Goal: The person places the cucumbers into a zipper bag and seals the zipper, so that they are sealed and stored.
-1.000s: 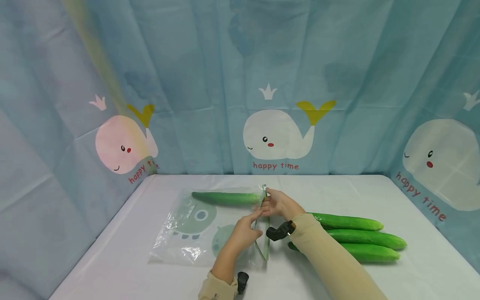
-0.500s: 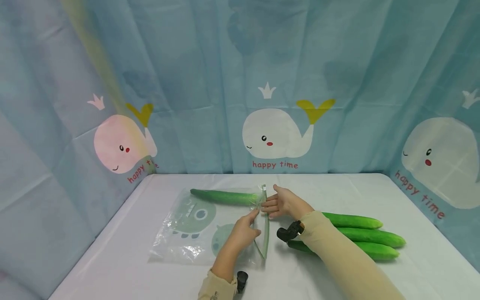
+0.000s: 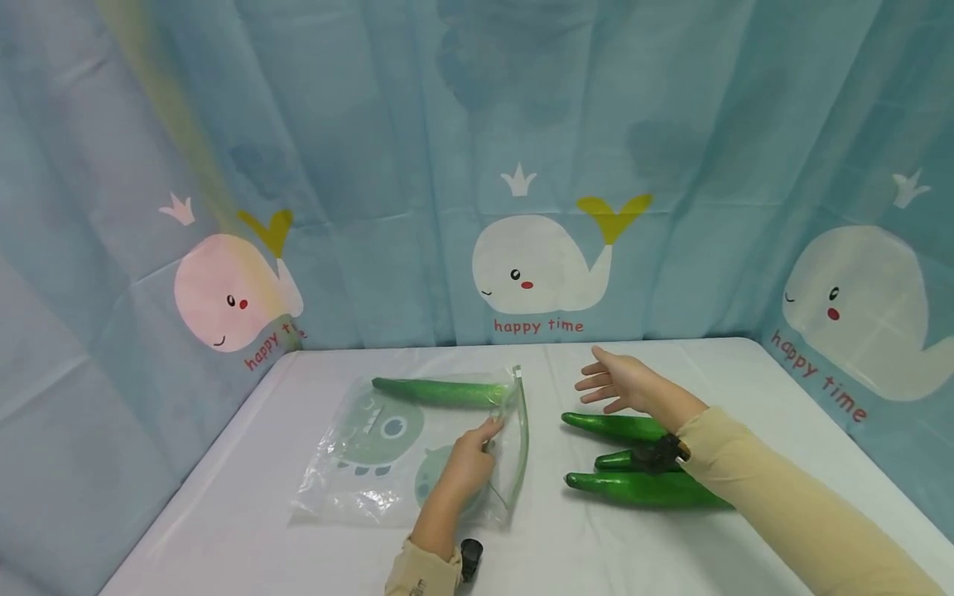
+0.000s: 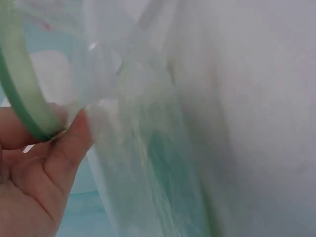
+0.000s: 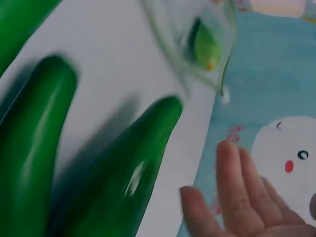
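A clear plastic bag (image 3: 402, 451) printed with green cartoon creatures is laid flat on a white table (image 3: 246, 497), its mouth turned toward the right. The mouth is edged by a green strip (image 3: 525, 434), which is bowed outward so that its two sides are parted. One cucumber (image 3: 440, 392) is contained inside, aligned along the bag's far edge, with its paler end placed just within the mouth. The near side of the mouth is pinched by the left hand (image 3: 468, 465), the bag's film being held between thumb and finger beside the strip (this grip is best seen in the left wrist view).

The right hand (image 3: 626, 382) is held raised near the table's far edge, its fingers extended and slightly spread, with nothing grasped. Three more cucumbers are set side by side to the right: the far one (image 3: 611, 426), just below that hand; the middle one (image 3: 613, 461), partly hidden by a black wrist device (image 3: 659, 454); and the near one (image 3: 644, 489). Their narrow tips are directed toward the bag, from which they are separated by a strip of bare tabletop. The far table edge is bordered by a blue whale-printed curtain (image 3: 395, 273).
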The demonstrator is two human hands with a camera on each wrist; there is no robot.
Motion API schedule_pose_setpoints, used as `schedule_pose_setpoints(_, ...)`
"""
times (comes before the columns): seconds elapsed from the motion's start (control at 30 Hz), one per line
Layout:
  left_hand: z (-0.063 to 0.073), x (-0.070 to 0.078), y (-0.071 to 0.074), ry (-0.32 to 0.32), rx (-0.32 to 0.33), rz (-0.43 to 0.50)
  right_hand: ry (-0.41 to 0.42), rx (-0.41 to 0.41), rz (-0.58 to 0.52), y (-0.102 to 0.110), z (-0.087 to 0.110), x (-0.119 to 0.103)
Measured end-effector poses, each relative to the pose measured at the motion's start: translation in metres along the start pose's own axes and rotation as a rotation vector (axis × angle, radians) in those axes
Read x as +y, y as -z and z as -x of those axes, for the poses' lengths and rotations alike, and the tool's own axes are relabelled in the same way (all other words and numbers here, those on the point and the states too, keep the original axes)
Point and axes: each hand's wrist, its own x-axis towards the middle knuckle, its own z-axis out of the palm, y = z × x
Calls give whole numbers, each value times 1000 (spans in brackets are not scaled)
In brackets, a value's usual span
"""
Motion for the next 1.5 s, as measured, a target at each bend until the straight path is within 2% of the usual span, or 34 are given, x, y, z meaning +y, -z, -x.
schedule_pose_setpoints(0.27,0,1,0,95,27,7,146,39,135,48,25,21)
schedule_pose_setpoints(0.4,0,0,1,106,18,6,205,53,286,69,36,31)
schedule_pose_setpoints(0.53,-1,0,2,107,0,10,246,29,429,90,46,44)
schedule_pose_setpoints(0.77,0,1,4,104,-19,-18,319,-17,606,120,56,68)
schedule_pose_setpoints(0.87,0,2,4,103,-26,-17,322,-39,668,128,59,78)
schedule_pose_setpoints(1.03,0,3,3,106,-40,6,296,-91,707,136,60,92)
schedule_pose_setpoints(1.2,1,2,3,99,-51,10,260,-136,689,142,57,103)
schedule_pose_setpoints(1.5,1,2,3,111,-48,-1,259,-242,678,147,52,104)
